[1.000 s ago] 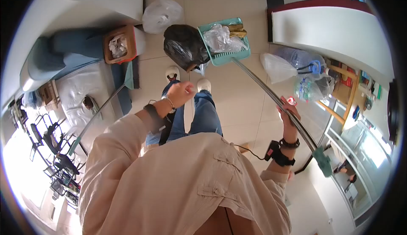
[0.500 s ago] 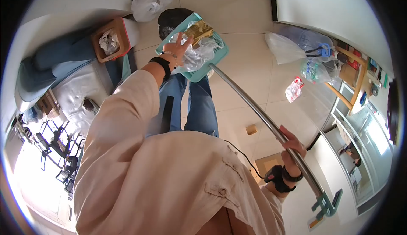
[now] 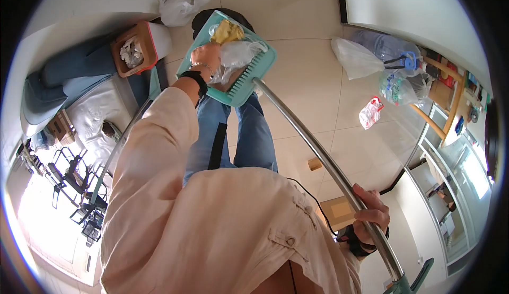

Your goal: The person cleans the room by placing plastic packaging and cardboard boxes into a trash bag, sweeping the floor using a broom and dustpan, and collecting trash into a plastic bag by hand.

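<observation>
My left hand [image 3: 205, 56] is inside the teal dustpan [image 3: 186, 70], its fingers curled at the edge of a crumpled clear plastic bag [image 3: 236, 54]. The fingertips are partly hidden. A gold wrapper [image 3: 228, 31] lies just beyond the knuckles, close against them. My right hand [image 3: 372, 214] is wrapped around the long metal handle [image 3: 313, 135] of the dustpan. The pan is tilted over my feet, with its comb teeth [image 3: 245, 84] along the inner side near the handle.
A brown bin [image 3: 123, 70] with crumpled paper stands at the left. A white plastic bag [image 3: 185, 1] lies on the floor ahead. To the right are a large water bottle [image 3: 383, 47], a bag of bottles [image 3: 396, 88] and a red-white wrapper [image 3: 370, 112]. Cardboard boxes [image 3: 339, 210] sit near my right wrist.
My left hand has shifted slightly left and its fingers have curled in. The gold wrapper looks more bunched up and sits further left. The dustpan has moved a little left, uncovering its comb teeth.
</observation>
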Available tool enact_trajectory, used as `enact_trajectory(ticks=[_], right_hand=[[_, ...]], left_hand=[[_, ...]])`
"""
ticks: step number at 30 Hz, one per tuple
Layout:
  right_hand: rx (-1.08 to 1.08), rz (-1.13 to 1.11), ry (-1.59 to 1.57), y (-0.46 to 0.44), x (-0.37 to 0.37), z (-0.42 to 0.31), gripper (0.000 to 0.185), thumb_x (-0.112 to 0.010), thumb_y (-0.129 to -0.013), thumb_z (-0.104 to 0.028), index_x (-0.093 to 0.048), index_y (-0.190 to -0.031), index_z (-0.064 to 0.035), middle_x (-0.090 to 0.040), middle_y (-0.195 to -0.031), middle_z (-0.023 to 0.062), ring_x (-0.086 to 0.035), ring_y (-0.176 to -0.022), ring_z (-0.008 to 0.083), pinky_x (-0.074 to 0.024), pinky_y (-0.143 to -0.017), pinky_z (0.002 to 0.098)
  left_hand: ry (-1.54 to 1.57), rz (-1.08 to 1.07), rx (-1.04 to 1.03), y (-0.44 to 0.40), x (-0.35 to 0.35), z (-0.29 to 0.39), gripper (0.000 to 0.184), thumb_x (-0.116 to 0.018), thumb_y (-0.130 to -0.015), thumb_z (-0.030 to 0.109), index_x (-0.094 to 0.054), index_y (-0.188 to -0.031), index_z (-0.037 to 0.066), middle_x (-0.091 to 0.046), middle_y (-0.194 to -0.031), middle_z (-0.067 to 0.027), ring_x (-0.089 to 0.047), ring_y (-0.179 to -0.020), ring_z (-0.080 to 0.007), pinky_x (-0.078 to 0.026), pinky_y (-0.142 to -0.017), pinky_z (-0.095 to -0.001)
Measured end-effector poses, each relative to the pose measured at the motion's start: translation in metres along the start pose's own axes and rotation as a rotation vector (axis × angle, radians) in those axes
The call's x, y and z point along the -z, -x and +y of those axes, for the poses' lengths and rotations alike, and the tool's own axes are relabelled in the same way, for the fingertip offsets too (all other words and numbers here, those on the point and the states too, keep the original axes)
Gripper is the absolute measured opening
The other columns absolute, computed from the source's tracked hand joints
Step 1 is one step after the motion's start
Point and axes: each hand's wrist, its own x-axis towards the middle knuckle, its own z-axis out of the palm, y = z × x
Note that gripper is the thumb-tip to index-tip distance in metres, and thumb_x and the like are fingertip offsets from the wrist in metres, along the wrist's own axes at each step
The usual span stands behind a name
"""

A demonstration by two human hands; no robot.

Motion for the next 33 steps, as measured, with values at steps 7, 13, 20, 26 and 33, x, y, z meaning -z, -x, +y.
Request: enact_trajectory(ticks=[7,13,20,26,33], right_hand=[[-0.072,0.173,-0.009,0.008,0.020,0.029,0.013,-0.050,-0.061,0.004,-0.052,-0.073,-0.0021,-0.048,-0.106,0.0315,-0.056,-0.072,0.0264,-0.0425,-0.062,0.0285],[-0.234,0.243,-0.033,-0.010,0.024,0.057,0.007,-0.053,-0.071,-0.004,-0.050,-0.077,-0.0018,-0.047,-0.109,0.0296,-0.053,-0.095,0.0311,-0.0412,-0.076,0.0315],[-0.430,0.419,-0.045,-0.083,-0.026,0.129,0.011,-0.048,-0.074,0.000,-0.050,-0.085,-0.0029,-0.045,-0.116,0.0220,-0.047,-0.105,0.0256,-0.0367,-0.081,0.0275],[-0.602,0.739,-0.359,-0.163,-0.097,0.232,0.014,-0.048,-0.076,0.003,-0.052,-0.087,-0.0057,-0.043,-0.117,0.0202,-0.046,-0.104,0.0236,-0.0388,-0.083,0.0285],[-0.765,0.905,-0.585,-0.176,-0.136,0.281,0.017,-0.050,-0.077,0.000,-0.050,-0.093,-0.0065,-0.038,-0.123,0.0156,-0.045,-0.105,0.0245,-0.0377,-0.089,0.0293]], left_hand=[[0.475,0.650,0.217,-0.001,0.041,-0.035,0.018,-0.048,-0.059,0.010,-0.055,-0.076,0.008,-0.056,-0.066,-0.0170,-0.054,-0.065,-0.0372,-0.043,-0.057,-0.0439],[0.383,0.698,0.391,-0.004,0.048,-0.123,0.023,-0.050,-0.059,0.013,-0.058,-0.080,0.006,-0.058,-0.072,-0.0177,-0.055,-0.070,-0.0359,-0.045,-0.062,-0.0404],[0.246,0.535,0.362,-0.061,0.045,-0.217,0.028,-0.049,-0.062,0.008,-0.057,-0.090,0.013,-0.058,-0.073,-0.0154,-0.056,-0.070,-0.0349,-0.045,-0.060,-0.0426],[0.231,0.421,0.240,-0.112,0.039,-0.260,0.034,-0.049,-0.062,0.005,-0.057,-0.093,0.013,-0.058,-0.078,-0.0157,-0.055,-0.075,-0.0339,-0.045,-0.063,-0.0408],[0.256,0.083,0.103,-0.199,0.024,-0.263,0.052,-0.052,-0.061,0.005,-0.045,-0.111,0.016,-0.057,-0.087,-0.0174,-0.054,-0.079,-0.0353,-0.044,-0.067,-0.0410]])
